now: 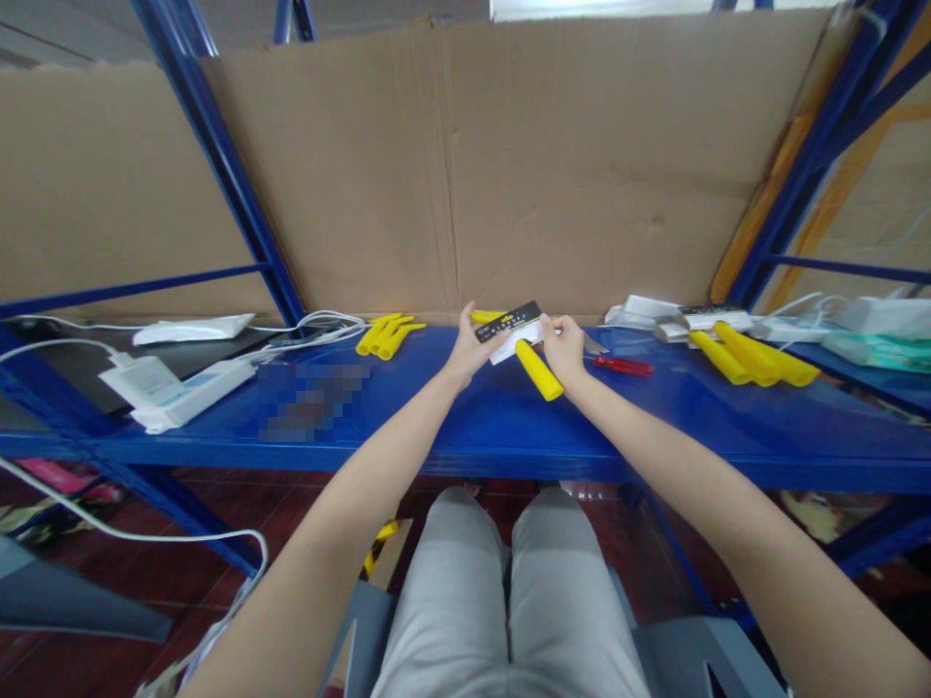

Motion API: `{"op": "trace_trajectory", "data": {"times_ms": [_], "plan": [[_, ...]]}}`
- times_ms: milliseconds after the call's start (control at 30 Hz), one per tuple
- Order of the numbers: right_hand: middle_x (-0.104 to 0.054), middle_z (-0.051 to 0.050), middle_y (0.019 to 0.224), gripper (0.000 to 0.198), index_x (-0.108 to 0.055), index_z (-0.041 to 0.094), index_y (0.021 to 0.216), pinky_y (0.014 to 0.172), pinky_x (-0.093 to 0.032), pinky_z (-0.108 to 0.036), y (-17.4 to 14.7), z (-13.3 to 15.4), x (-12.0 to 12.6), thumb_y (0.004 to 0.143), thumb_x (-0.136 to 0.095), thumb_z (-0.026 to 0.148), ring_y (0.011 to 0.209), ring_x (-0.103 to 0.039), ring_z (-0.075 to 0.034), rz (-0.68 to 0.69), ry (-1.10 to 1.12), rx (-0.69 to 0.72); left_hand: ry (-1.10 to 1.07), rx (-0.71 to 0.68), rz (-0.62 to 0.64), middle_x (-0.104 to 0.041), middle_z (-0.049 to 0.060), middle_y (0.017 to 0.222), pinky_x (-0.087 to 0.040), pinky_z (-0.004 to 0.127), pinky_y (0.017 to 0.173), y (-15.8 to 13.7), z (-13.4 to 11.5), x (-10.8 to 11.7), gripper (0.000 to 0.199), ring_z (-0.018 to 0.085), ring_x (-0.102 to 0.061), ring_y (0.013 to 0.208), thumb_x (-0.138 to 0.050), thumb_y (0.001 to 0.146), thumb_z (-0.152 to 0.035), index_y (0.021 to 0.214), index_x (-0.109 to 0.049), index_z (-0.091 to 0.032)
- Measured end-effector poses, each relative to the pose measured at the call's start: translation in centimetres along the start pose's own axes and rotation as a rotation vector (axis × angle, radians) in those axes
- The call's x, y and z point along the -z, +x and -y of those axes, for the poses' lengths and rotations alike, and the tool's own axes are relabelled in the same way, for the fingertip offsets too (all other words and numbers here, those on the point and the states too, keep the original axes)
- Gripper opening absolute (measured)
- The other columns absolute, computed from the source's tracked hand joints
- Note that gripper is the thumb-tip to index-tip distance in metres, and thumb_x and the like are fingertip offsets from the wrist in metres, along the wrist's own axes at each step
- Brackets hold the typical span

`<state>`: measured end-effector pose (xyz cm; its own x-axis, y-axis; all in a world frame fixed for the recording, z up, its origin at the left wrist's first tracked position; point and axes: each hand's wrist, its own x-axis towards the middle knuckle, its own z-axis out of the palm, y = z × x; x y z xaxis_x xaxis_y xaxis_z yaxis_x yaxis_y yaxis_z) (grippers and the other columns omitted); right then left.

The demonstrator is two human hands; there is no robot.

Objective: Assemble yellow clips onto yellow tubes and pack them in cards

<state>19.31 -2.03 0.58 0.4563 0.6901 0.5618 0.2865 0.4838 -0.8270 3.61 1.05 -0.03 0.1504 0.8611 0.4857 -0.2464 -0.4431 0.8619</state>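
Observation:
Over the middle of the blue shelf, my left hand (471, 351) is closed on a black-and-white printed card (513, 323), thumb and fingers at its left end. My right hand (562, 351) pinches the right end of the same card. A yellow tapered handle (539, 372) slants down toward me from beneath the card, between my hands; whether it is attached to the card I cannot tell. Another yellow piece (486, 316) shows partly behind the card. Just right of my right hand lies a red screwdriver (624, 365), beside a greyish metal piece (594, 345).
Several yellow tapered pieces (385, 335) lie at left, and several larger ones (756, 357) at right beside white packets (644, 310). White cables and a power strip (208, 388) occupy the left end. A cardboard sheet (465, 174) stands behind; blue posts (225, 165) flank it.

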Motion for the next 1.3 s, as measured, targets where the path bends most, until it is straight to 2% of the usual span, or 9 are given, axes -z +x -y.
{"op": "trace_trajectory", "data": {"times_ms": [167,333,500,700,833,1000,1067,1167,1300], "plan": [[-0.055,0.002,0.068,0.027,-0.043,0.022,0.065,0.058,-0.053,-0.031,-0.1,-0.4,-0.2,0.083,-0.056,0.038,0.065,-0.057,-0.015,0.009,0.112,-0.097,0.025,-0.046,0.069,-0.066,0.008,0.104,-0.048,0.047,0.093,-0.2,-0.3,-0.1,0.090,0.025,-0.065,0.097,-0.087,0.059,-0.032,0.132,-0.036,-0.023],[-0.053,0.003,0.068,0.030,-0.039,0.022,0.064,0.060,-0.056,-0.030,-0.2,-0.3,-0.2,0.082,-0.057,0.038,0.069,-0.059,-0.015,0.024,0.169,-0.186,0.019,-0.024,0.056,-0.067,0.006,0.098,-0.050,0.039,0.089,-0.6,-0.8,-0.4,0.075,0.022,-0.066,0.093,-0.086,0.059,-0.026,0.121,-0.044,-0.022],[-0.057,0.002,0.070,0.028,-0.039,0.022,0.066,0.061,-0.057,-0.028,-0.4,0.2,-0.2,0.085,-0.055,0.036,0.071,-0.061,-0.014,0.116,0.176,-0.223,0.048,0.006,-0.075,-0.067,0.004,0.095,-0.049,0.035,0.091,-0.3,-0.7,-0.1,0.062,0.021,-0.065,0.097,-0.083,0.057,-0.012,0.110,-0.051,-0.020],[-0.062,0.002,0.074,0.021,-0.047,0.020,0.073,0.061,-0.057,-0.025,-0.7,0.8,-0.3,0.086,-0.059,0.032,0.071,-0.064,-0.011,0.202,0.242,-0.322,-0.005,0.063,-0.172,-0.065,0.002,0.091,-0.050,0.034,0.089,0.3,-0.4,0.2,0.052,0.017,-0.065,0.091,-0.074,0.062,-0.002,0.107,-0.052,-0.018],[-0.067,-0.001,0.085,0.015,-0.053,0.019,0.086,0.061,-0.056,-0.023,-1.1,1.5,-0.3,0.083,-0.065,0.026,0.068,-0.065,-0.010,0.314,0.231,-0.377,0.011,0.064,-0.327,-0.063,0.002,0.092,-0.050,0.031,0.088,0.4,-0.5,0.3,0.050,0.015,-0.064,0.088,-0.070,0.063,0.003,0.104,-0.051,-0.017],[-0.066,-0.002,0.075,0.036,-0.055,0.018,0.096,0.041,-0.051,-0.025,-2.0,2.5,0.0,0.071,-0.078,0.029,0.049,-0.061,-0.013,0.543,0.065,-0.381,0.077,0.064,-0.493,-0.061,0.004,0.097,-0.051,0.029,0.087,0.8,-0.5,1.0,0.052,0.015,-0.063,0.092,-0.070,0.063,0.003,0.106,-0.051,-0.017],[-0.063,0.000,0.067,0.033,-0.057,0.018,0.094,0.033,-0.044,-0.023,-2.4,2.7,0.1,0.071,-0.078,0.028,0.041,-0.056,-0.012,0.627,-0.014,-0.349,0.119,0.079,-0.533,-0.060,0.004,0.101,-0.051,0.028,0.087,1.0,-0.3,1.4,0.055,0.016,-0.063,0.095,-0.072,0.062,0.001,0.109,-0.051,-0.018],[-0.061,0.002,0.063,0.021,-0.060,0.018,0.088,0.028,-0.036,-0.019,-2.6,2.8,0.1,0.075,-0.074,0.027,0.036,-0.050,-0.008,0.635,-0.098,-0.252,0.149,0.109,-0.570,-0.059,0.005,0.105,-0.051,0.028,0.085,1.3,-0.2,1.8,0.059,0.016,-0.063,0.095,-0.074,0.062,-0.001,0.112,-0.051,-0.020],[-0.063,0.002,0.068,0.019,-0.062,0.018,0.089,0.029,-0.034,-0.018,-2.4,2.5,0.0,0.076,-0.072,0.027,0.036,-0.049,-0.007,0.643,-0.114,-0.175,0.086,0.144,-0.581,-0.060,0.006,0.099,-0.054,0.030,0.077,1.3,-0.5,2.0,0.062,0.017,-0.066,0.084,-0.074,0.062,0.001,0.116,-0.051,-0.018]]}}
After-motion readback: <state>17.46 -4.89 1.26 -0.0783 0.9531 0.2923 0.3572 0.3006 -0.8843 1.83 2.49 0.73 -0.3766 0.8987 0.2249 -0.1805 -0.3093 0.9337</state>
